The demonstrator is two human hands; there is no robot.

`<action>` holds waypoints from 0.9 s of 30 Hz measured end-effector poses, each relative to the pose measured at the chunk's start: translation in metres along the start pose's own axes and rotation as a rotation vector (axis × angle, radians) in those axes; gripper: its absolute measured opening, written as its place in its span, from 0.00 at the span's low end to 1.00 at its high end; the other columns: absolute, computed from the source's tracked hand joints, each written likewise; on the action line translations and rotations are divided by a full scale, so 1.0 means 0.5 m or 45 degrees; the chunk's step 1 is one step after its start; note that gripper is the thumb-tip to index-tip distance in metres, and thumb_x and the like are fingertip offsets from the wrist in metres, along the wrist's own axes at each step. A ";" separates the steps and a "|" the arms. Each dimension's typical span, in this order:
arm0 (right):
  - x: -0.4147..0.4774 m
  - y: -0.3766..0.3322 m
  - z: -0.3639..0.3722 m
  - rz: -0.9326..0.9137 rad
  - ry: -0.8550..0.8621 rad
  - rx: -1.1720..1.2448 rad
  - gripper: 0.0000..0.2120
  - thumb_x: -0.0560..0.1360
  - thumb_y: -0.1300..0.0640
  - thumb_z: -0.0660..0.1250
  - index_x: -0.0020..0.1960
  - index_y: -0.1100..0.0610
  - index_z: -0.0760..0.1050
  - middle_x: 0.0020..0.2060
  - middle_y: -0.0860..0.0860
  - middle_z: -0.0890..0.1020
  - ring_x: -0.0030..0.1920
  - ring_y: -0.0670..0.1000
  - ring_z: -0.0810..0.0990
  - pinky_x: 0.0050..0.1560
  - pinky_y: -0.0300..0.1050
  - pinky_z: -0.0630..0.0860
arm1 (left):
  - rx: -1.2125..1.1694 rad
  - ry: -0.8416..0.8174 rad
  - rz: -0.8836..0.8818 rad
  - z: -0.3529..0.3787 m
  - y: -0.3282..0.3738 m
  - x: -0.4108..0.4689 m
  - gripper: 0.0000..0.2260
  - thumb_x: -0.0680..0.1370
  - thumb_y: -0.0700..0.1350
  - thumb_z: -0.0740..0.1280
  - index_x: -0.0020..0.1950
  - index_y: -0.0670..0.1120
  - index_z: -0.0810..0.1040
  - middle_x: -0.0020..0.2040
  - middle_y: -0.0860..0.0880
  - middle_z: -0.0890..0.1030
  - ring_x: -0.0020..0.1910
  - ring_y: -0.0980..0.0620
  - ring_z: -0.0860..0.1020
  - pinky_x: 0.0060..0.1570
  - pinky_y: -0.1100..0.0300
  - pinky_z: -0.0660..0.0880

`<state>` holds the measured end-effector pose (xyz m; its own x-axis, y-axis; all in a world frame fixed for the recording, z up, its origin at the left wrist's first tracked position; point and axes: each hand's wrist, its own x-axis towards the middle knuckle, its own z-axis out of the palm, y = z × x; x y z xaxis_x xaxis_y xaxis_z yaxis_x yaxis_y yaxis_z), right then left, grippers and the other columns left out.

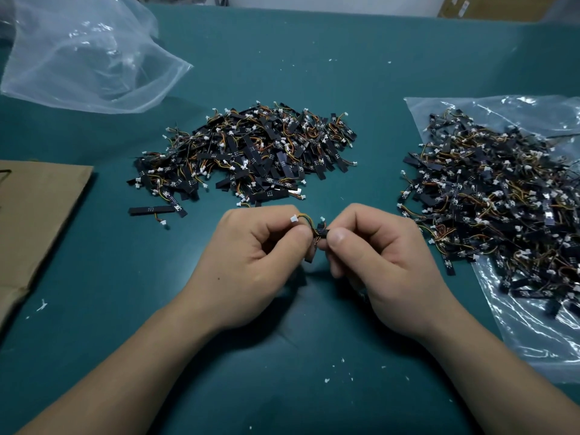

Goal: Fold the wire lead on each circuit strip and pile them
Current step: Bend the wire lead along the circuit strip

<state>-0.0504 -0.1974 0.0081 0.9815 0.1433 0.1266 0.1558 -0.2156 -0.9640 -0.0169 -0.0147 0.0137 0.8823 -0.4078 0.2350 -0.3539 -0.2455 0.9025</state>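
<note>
Seen from the head camera, both hands meet in front of the person. The left hand (251, 262) pinches the wire lead (306, 218), and the right hand (386, 262) clamps the circuit strip (320, 231) between them, likely steadying it for the bend. Beyond the knuckles sits the pile (248, 152), probably finished strips. Right of the right hand, a heap (489, 196) on a plastic bag (533, 340) seems to be the supply.

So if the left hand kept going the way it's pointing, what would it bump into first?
Most likely the right hand. The left hand points across at it, and both pinch the same circuit strip, so almost nothing lies between them. Depth is hard to judge here.
</note>
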 end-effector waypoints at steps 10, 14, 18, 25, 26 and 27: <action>0.000 0.001 0.005 0.013 0.018 -0.038 0.11 0.78 0.48 0.63 0.42 0.51 0.78 0.28 0.46 0.78 0.28 0.43 0.72 0.31 0.35 0.67 | -0.029 -0.024 -0.022 -0.001 -0.002 0.000 0.13 0.77 0.49 0.60 0.35 0.49 0.76 0.27 0.46 0.74 0.26 0.47 0.71 0.27 0.55 0.68; 0.000 0.000 0.007 0.011 0.038 -0.054 0.11 0.78 0.48 0.63 0.41 0.51 0.78 0.28 0.45 0.77 0.28 0.44 0.72 0.31 0.39 0.68 | -0.038 -0.015 -0.015 0.000 0.000 0.000 0.12 0.77 0.49 0.61 0.34 0.51 0.76 0.28 0.46 0.74 0.26 0.48 0.71 0.27 0.55 0.68; 0.002 0.000 0.010 0.006 0.074 -0.075 0.11 0.78 0.48 0.63 0.41 0.51 0.78 0.29 0.44 0.77 0.29 0.45 0.71 0.31 0.40 0.68 | -0.088 -0.029 -0.048 0.000 -0.001 0.001 0.13 0.78 0.48 0.61 0.35 0.48 0.77 0.28 0.46 0.75 0.25 0.53 0.71 0.28 0.60 0.69; 0.000 -0.003 0.008 -0.015 0.069 -0.087 0.10 0.78 0.50 0.64 0.40 0.52 0.78 0.28 0.45 0.78 0.28 0.44 0.72 0.30 0.40 0.69 | -0.116 -0.045 -0.068 0.001 -0.004 0.001 0.12 0.78 0.46 0.62 0.36 0.46 0.77 0.27 0.45 0.76 0.23 0.52 0.70 0.24 0.57 0.69; 0.000 -0.004 0.008 -0.025 0.067 -0.080 0.10 0.77 0.50 0.64 0.39 0.51 0.77 0.28 0.46 0.78 0.28 0.45 0.73 0.30 0.42 0.69 | -0.131 -0.054 -0.065 0.000 -0.005 0.000 0.12 0.78 0.47 0.62 0.36 0.46 0.77 0.27 0.45 0.76 0.23 0.54 0.70 0.25 0.59 0.68; 0.000 -0.004 0.008 -0.032 0.071 -0.077 0.10 0.77 0.50 0.64 0.39 0.50 0.77 0.28 0.46 0.78 0.28 0.46 0.72 0.30 0.42 0.69 | -0.136 -0.065 -0.064 -0.001 -0.005 -0.001 0.12 0.78 0.48 0.61 0.36 0.46 0.77 0.27 0.46 0.76 0.23 0.54 0.70 0.25 0.60 0.68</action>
<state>-0.0514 -0.1930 0.0092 0.9817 0.0956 0.1650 0.1851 -0.2706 -0.9447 -0.0163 -0.0134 0.0115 0.8801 -0.4423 0.1724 -0.2722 -0.1727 0.9466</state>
